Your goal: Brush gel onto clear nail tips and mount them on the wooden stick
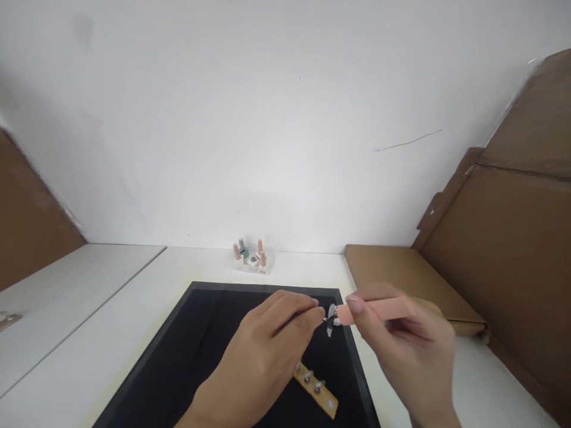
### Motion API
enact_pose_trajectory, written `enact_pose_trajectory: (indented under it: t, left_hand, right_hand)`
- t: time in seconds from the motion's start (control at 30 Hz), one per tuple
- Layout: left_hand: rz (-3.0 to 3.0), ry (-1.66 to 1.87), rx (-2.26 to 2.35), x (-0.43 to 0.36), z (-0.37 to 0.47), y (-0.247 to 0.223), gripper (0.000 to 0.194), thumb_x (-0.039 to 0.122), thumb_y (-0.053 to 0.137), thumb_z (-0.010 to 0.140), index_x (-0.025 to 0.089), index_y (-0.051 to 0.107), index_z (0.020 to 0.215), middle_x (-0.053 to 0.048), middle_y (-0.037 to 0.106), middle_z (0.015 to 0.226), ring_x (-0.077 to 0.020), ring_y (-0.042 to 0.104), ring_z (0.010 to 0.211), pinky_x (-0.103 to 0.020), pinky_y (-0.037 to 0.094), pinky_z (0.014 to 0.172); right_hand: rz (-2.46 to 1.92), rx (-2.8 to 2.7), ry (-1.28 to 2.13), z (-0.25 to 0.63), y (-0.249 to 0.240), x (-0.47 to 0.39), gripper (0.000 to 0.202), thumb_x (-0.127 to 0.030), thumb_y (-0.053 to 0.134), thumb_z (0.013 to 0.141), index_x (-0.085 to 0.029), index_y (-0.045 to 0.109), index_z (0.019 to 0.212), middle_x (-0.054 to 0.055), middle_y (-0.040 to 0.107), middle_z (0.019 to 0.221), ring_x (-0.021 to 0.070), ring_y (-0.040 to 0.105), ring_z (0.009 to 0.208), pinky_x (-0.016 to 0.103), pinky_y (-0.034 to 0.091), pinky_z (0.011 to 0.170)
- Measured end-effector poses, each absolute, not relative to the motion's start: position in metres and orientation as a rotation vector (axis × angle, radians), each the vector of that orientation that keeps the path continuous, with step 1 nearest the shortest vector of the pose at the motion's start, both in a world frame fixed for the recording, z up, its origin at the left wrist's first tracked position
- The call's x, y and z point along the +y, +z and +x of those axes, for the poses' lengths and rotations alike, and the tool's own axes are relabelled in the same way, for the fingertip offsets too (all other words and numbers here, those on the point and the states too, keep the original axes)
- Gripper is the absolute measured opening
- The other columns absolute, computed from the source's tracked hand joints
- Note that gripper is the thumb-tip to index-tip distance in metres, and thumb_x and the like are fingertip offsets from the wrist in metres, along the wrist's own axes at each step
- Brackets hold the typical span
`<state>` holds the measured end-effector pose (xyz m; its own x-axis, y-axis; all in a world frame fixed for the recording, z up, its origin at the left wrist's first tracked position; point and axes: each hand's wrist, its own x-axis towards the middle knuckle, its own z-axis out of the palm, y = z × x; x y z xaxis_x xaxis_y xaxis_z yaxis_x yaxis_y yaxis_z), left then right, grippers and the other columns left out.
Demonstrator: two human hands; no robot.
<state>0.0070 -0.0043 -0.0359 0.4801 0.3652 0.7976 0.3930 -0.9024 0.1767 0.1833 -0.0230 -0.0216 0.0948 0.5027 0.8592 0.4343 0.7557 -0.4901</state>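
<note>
My right hand (408,339) is closed around a flat pink handle (379,310), whose left end meets a small black and white piece (331,321). At the other side of that piece, the fingertips of my left hand (279,339) are pinched on a thin metallic bit, mostly hidden. Below the hands, a yellow strip (328,401) with several upright metal pegs lies slanted on the black mat (209,333). Its upper left end is hidden by my left hand.
At the back stands a clear tray (256,267) with several small bottles with pink and grey caps. A flat cardboard box (401,270) lies at the right, beside a tall cardboard panel (513,238). A white wall (267,131) rises behind.
</note>
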Motion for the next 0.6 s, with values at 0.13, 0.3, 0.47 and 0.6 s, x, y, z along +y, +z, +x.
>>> enact_pose_trajectory:
  t: [0.13,0.3,0.47,0.6]
  left_hand:
    - [-2.677,-1.431,-0.685,-0.004,0.006,-0.036,0.019,0.002,0.054,0.095,0.011,0.069,0.103,-0.008,0.073,0.093,-0.0168,0.069,0.081,-0.025,0.060,0.074]
    - [-2.671,-1.441,-0.678,-0.005,0.005,-0.038,0.018,0.003,0.054,0.096,0.010,0.069,0.102,-0.008,0.073,0.092,-0.0165,0.069,0.081,-0.024,0.060,0.074]
    - [-2.689,-1.575,-0.695,-0.003,0.004,-0.038,0.019,-0.001,0.058,0.092,0.011,0.072,0.099,-0.008,0.074,0.092,-0.0137,0.070,0.082,-0.019,0.058,0.077]
    - [-2.806,-1.799,-0.800,-0.002,0.001,-0.035,0.021,-0.003,0.063,0.087,0.013,0.075,0.094,-0.006,0.075,0.088,-0.0118,0.071,0.077,-0.015,0.057,0.070]
  right_hand:
    - [-0.803,-1.504,0.036,0.184,-0.024,-0.023,0.021,-0.012,0.069,0.086,-0.022,0.063,0.068,-0.005,0.070,0.060,0.0081,0.063,0.050,0.018,0.046,0.045]
    - [-0.789,-1.470,0.003,0.185,-0.028,-0.021,0.019,-0.011,0.070,0.085,-0.022,0.065,0.070,-0.007,0.070,0.064,0.0057,0.060,0.050,0.016,0.046,0.045]
    - [-0.726,-1.400,0.026,0.185,-0.032,-0.022,0.021,-0.011,0.070,0.086,-0.022,0.065,0.069,-0.007,0.073,0.068,0.0077,0.068,0.060,0.018,0.054,0.055]
    - [-0.681,-1.347,0.116,0.190,-0.034,-0.024,0.015,-0.018,0.072,0.088,-0.024,0.072,0.074,-0.003,0.078,0.079,0.0092,0.065,0.055,0.021,0.049,0.044]
